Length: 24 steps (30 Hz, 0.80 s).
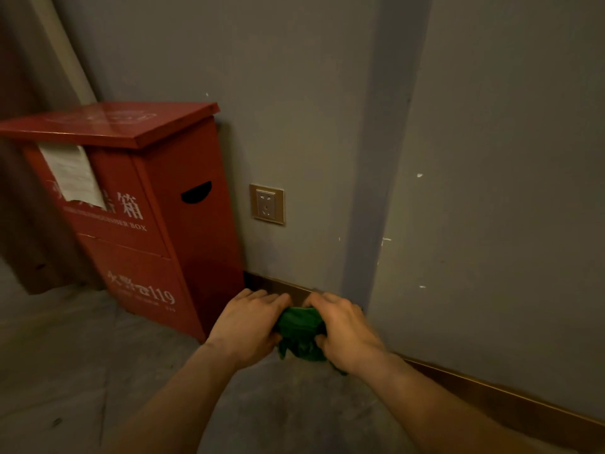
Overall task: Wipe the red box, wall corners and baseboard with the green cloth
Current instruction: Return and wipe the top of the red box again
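The green cloth (300, 332) is bunched up between both hands, low down near the floor. My left hand (248, 326) grips its left side and my right hand (347, 332) grips its right side. Both hands are just in front of the brown baseboard (281, 288), close to the wall corner (363, 257). The red box (183, 231), a fire-extinguisher box with white lettering and a closed lid, stands against the wall to the left of my hands.
A gold-framed wall socket (267, 204) sits on the grey wall right of the box. A paper notice (72, 173) hangs on the box front. The baseboard continues along the right wall (491, 393). The floor (82, 371) is grey concrete.
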Tool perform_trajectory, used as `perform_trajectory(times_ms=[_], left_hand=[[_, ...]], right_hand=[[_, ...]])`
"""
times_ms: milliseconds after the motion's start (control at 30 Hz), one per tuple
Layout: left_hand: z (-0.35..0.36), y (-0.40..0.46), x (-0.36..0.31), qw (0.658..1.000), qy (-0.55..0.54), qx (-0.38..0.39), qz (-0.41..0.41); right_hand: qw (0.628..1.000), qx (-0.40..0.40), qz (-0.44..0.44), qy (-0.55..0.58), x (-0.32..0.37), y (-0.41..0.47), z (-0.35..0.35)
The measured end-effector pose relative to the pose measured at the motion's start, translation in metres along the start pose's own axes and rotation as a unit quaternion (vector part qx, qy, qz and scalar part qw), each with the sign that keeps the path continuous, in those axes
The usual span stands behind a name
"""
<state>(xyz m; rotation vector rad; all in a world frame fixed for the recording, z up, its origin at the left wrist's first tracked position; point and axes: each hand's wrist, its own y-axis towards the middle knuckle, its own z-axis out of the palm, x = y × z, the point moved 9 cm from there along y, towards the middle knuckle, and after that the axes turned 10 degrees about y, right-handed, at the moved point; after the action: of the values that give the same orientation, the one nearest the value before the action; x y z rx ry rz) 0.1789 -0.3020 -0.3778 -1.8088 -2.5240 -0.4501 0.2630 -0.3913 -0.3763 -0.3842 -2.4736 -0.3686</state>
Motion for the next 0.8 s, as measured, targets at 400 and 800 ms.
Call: perform_trajectory(times_ms=[400, 800], left_hand=[[-0.090, -0.015, -0.007, 0.996, -0.030, 0.049, -0.064], [-0.304, -0.008, 0.016, 0.981, -0.078, 0.101, -0.147]], right_hand=[[0.998, 0.057, -0.007, 0.025, 0.057, -0.006, -0.065], [0.994, 0.107, -0.007, 0.021, 0.201, 0.010, -0.224]])
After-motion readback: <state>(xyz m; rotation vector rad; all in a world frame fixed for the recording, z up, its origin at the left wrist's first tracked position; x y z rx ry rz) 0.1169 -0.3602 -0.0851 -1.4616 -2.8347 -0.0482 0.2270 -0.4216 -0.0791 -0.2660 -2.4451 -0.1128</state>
